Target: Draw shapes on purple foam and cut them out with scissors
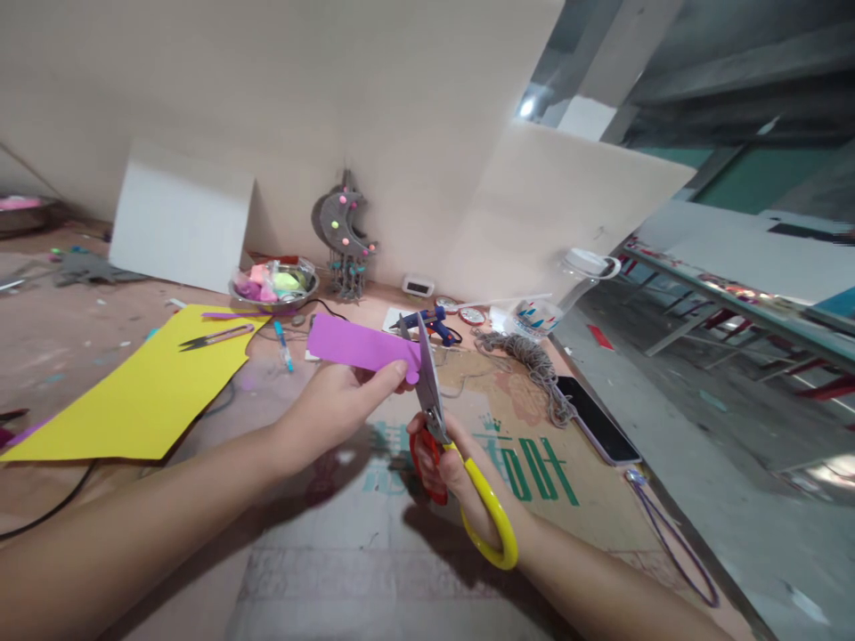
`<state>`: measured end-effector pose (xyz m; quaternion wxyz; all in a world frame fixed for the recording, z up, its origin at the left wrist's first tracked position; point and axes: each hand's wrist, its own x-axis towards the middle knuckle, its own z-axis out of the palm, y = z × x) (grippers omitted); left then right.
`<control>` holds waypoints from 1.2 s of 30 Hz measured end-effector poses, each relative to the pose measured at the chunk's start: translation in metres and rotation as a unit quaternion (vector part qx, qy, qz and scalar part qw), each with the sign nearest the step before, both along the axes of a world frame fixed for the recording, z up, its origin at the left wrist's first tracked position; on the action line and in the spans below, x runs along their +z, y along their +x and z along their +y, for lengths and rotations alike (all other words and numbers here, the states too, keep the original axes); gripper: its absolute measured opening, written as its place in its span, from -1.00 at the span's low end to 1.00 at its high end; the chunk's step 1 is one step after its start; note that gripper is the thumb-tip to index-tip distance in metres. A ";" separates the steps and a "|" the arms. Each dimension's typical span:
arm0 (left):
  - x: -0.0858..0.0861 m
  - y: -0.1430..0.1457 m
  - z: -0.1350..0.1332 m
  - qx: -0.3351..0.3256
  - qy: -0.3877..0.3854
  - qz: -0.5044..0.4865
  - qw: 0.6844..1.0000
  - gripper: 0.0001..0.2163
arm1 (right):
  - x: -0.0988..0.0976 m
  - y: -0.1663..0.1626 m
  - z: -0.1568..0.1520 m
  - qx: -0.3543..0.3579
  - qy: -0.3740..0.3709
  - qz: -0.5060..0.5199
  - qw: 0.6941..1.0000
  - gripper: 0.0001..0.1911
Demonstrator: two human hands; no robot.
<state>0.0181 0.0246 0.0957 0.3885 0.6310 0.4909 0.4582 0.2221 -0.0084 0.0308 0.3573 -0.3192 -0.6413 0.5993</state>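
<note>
Purple strip (361, 347) hangs mid-frame above the table (334, 570), pinched in the left hand (334, 405); the right hand (460, 481) grips scissors (431, 392), blades apart at its 3 o'clock end. Thumb (395, 371) lies close: a hurried snip could nick it.

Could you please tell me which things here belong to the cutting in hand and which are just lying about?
In use: purple sheet in the left hand; scissors in the right hand.
Lying about: yellow sheet, snips, glue gun, twine, phone, bowl.
</note>
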 end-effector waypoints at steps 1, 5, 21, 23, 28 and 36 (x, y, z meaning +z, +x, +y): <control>0.000 0.000 0.000 -0.001 0.001 0.000 1.000 -0.77 | 0.000 0.000 0.000 -0.001 -0.003 0.004 1.000 -0.39; -0.002 0.000 0.000 0.000 0.002 -0.002 1.000 -0.76 | -0.002 -0.002 0.000 -0.006 -0.009 0.021 1.000 -0.41; 0.000 0.002 0.001 0.006 0.004 -0.043 0.999 -0.78 | -0.004 0.000 0.000 0.004 0.020 0.010 1.000 -0.36; -0.001 0.002 0.000 0.007 0.007 -0.037 0.999 -0.77 | -0.003 0.000 -0.001 0.005 0.027 0.008 1.000 -0.37; 0.001 0.002 -0.001 0.017 0.006 -0.006 1.000 -0.76 | -0.003 0.001 0.000 0.003 0.024 0.007 1.000 -0.39; 0.005 0.002 -0.003 0.012 0.000 -0.012 1.000 -0.74 | -0.004 -0.001 0.000 -0.002 0.013 0.005 1.000 -0.36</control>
